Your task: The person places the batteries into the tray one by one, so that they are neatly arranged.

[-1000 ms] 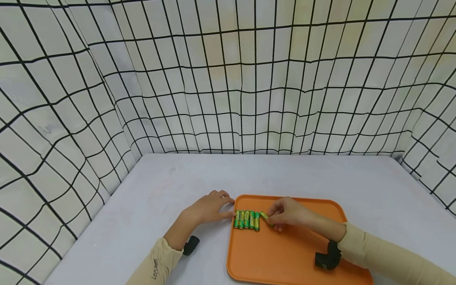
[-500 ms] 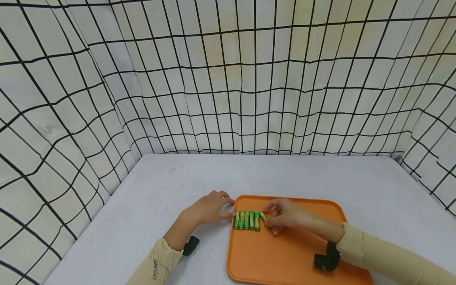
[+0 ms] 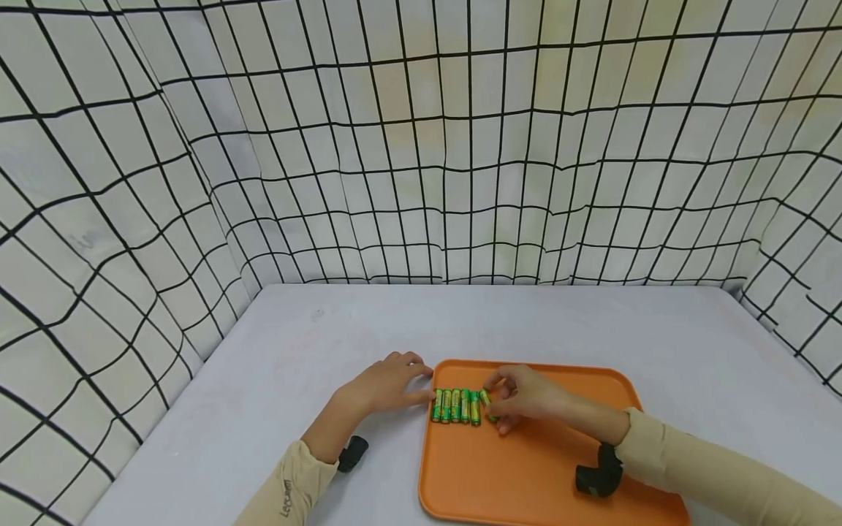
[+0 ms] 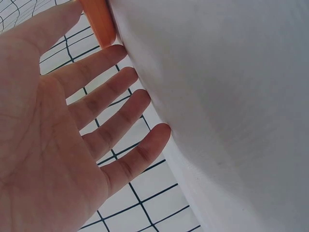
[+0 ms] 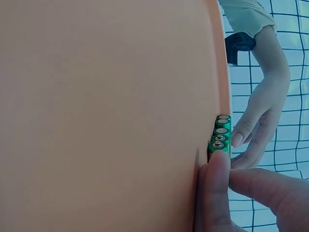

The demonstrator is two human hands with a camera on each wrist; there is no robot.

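Several green-and-yellow batteries (image 3: 456,406) lie side by side in a row at the left side of an orange tray (image 3: 500,471). My right hand (image 3: 531,397) pinches one more battery (image 3: 484,397) between thumb and fingers, just right of that row. It is slanted against the row, and its near end is partly hidden by the fingers. In the right wrist view, battery ends (image 5: 221,130) show beyond my fingertips. My left hand (image 3: 388,385) rests at the tray's left rim with fingers extended; in the left wrist view its palm (image 4: 38,145) holds nothing.
The tray lies on a white table (image 3: 316,321), toward its front. Black-lined white walls (image 3: 460,168) enclose the back and sides. Black wrist devices (image 3: 600,475) sit under both forearms, the right one over the tray.
My right hand has shifted slightly left, bringing the pinched battery closer to the row and turning it nearer to parallel with the others. The left hand stays where it was.
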